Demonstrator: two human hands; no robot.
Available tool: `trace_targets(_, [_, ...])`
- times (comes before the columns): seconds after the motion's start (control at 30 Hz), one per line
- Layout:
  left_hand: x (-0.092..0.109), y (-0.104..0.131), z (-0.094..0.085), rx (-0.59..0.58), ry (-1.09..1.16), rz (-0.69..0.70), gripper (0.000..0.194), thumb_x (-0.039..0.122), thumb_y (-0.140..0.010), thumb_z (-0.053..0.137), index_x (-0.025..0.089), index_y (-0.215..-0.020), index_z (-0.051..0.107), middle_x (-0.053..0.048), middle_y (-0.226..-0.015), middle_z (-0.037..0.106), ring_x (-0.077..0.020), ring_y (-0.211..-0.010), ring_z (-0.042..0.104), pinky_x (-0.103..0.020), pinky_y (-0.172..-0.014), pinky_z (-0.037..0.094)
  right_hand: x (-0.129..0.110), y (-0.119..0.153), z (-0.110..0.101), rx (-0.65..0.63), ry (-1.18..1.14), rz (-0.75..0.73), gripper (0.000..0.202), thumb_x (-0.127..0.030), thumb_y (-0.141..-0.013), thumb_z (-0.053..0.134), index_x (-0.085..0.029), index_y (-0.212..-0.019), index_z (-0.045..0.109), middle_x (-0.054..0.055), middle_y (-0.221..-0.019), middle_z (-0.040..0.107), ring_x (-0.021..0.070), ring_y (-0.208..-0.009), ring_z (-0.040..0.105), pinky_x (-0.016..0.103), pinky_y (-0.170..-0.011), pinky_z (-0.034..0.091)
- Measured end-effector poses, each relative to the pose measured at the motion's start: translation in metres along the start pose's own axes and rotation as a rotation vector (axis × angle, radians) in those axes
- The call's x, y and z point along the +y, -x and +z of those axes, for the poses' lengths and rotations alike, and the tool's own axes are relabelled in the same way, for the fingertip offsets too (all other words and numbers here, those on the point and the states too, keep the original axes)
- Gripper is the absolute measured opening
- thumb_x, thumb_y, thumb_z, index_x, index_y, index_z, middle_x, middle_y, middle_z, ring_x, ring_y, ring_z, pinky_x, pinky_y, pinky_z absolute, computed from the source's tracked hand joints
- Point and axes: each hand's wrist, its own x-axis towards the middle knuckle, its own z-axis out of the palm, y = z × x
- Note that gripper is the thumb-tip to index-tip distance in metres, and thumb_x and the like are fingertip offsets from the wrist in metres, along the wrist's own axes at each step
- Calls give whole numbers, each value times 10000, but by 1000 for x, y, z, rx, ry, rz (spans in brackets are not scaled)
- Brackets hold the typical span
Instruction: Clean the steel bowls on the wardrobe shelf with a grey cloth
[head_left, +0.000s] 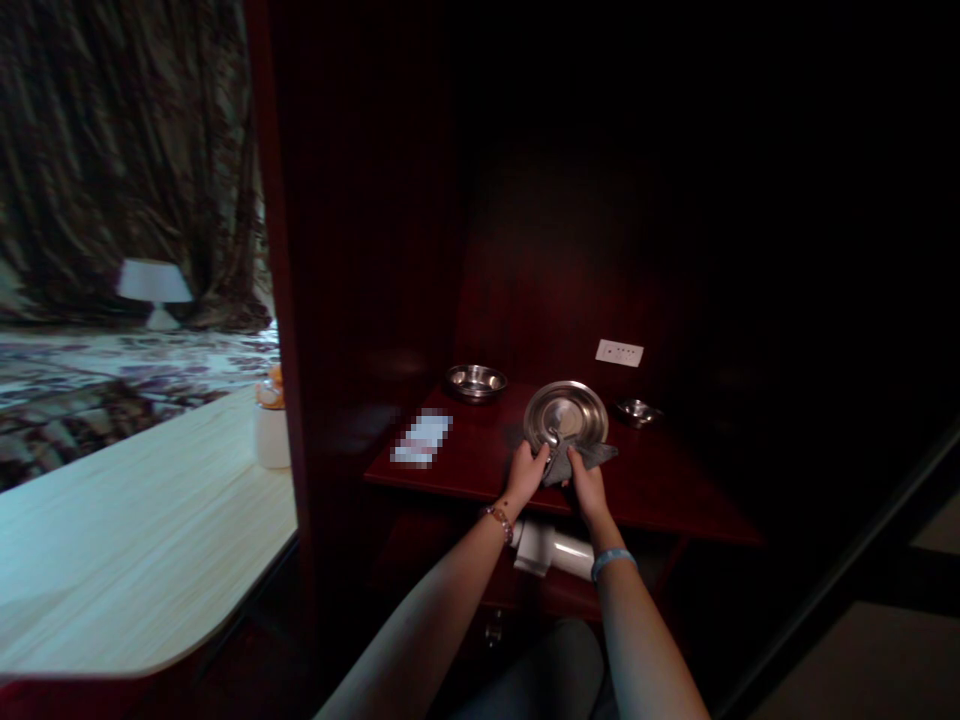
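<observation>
A round shiny metal bowl point(567, 416) is held tilted above the dark red shelf, its inside facing me. My left hand point(528, 470) is closed on the bowl's lower left rim. A grey cloth point(562, 464) lies against the bowl's lower rim, and its corner sticks out to the right. My right hand point(586, 478) grips this cloth at the lower right of the bowl, thumb on top. The fingers beneath the bowl and cloth are mostly hidden.
On the dark red shelf point(660, 490) stand a metal bowl point(477, 382) at the back left, a smaller one point(638, 412) at the right and a blurred white item point(423, 438). White object point(555, 552) below. Light table point(150, 530) with a jar point(271, 438), left beyond the partition.
</observation>
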Motion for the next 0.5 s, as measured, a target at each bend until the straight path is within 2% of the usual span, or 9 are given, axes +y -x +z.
trace_targets(0.5, [4,1,0,18,-4,-5,158,298,-834,654,147,-880,663,-126,-943,747,-219,-906,694,-305,-819,501,-5,3,0,-18,-1,-10,494,-648,-644,732,-178,-779,658,29,-632,669,159,-479,546,275,-439,413])
